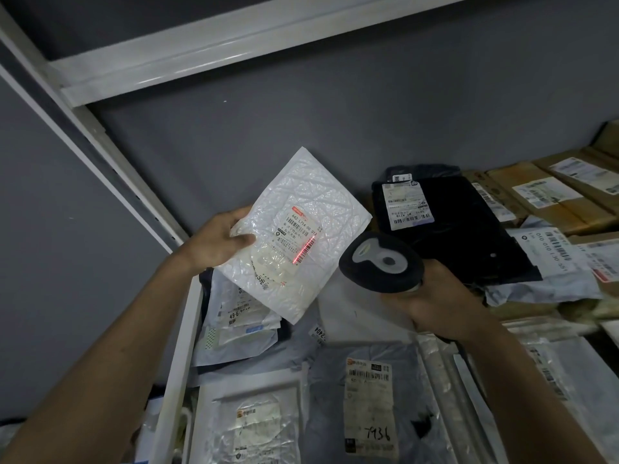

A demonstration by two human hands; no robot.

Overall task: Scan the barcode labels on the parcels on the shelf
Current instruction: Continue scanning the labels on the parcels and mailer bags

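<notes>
A: Your left hand (222, 237) pinches the white mailer (294, 229) by its left edge, thumb on the front, holding it up in front of the shelf (174, 346). Your right hand (442, 303) is wrapped round the scanner (380, 264), just right of the mailer.

B: Is the beam lined up?

A: The red line lies along the barcode (306, 251), which runs diagonally, lower left to upper right. Keep the scanner's head facing left at it.

B: And after this one?

A: Probably the black parcel (449, 229), lying nearer your right hand.
</notes>
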